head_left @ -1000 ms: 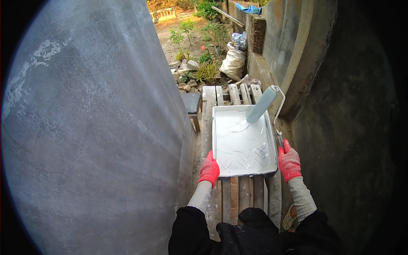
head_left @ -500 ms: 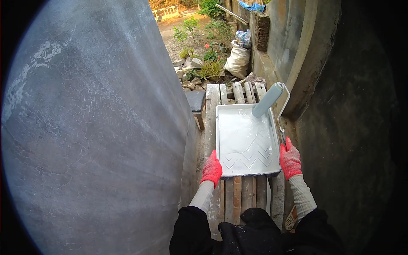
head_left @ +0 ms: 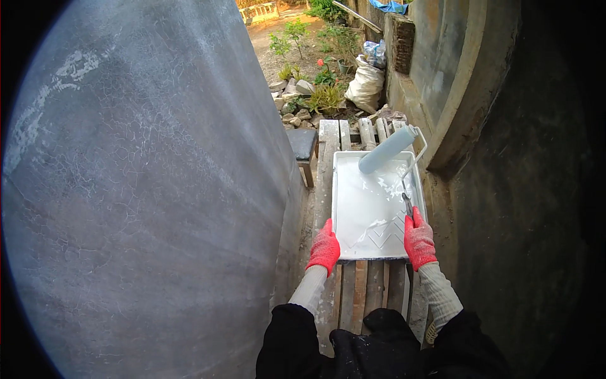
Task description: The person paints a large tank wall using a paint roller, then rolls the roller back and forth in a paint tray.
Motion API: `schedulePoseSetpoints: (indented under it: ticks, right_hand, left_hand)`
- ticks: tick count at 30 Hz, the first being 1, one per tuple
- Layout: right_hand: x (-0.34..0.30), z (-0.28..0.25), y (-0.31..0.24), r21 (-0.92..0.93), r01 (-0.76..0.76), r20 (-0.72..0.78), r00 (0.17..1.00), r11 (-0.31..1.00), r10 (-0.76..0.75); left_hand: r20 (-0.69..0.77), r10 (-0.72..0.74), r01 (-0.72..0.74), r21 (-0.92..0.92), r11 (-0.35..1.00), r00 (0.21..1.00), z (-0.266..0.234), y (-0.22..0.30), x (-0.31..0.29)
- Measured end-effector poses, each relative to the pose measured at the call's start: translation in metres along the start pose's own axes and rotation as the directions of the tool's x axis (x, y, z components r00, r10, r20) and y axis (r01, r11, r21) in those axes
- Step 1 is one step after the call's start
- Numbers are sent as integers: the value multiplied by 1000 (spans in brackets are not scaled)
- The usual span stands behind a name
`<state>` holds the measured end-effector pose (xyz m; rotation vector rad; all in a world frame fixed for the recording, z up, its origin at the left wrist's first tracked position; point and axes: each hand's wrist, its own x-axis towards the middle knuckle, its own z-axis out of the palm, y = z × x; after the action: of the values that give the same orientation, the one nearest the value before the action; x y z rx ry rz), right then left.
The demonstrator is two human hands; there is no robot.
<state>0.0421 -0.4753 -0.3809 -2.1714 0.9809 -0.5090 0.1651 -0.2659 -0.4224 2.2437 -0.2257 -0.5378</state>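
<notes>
A white paint tray sits on a slatted wooden bench, with white paint spread over its ribbed floor. My left hand, in a red-palmed glove, grips the tray's near left edge. In my right hand, gloved alike, is the dark handle of a paint roller. The pale grey-blue roller sleeve slants over the tray's far right part, its lower end at the paint. Its wire frame bends down along the tray's right side to my fingers. Some fingers of both hands are hidden.
A grey cracked wall rises close on the left, a dark wall on the right. Slats of the wooden bench run beneath the tray. A dark-topped stool stands beside the left wall. Beyond are stones, plants and a white sack.
My right hand has moved left with the roller, from beside the tray to over its right edge. The roller sleeve now leans lower and further left. My left hand stays on the tray.
</notes>
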Motion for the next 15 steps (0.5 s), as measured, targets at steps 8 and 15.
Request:
schedulePoseSetpoints:
  ticks: [8, 15]
  right_hand:
    - [-16, 9, -27, 53, -94, 126, 988, 994, 87]
    - [-20, 44, 26, 307, -211, 194, 968, 928, 156]
  left_hand:
    - [-21, 3, -3, 33, 999, 1000, 2, -3, -2]
    - [-22, -5, 4, -33, 999, 1000, 9, -1, 0]
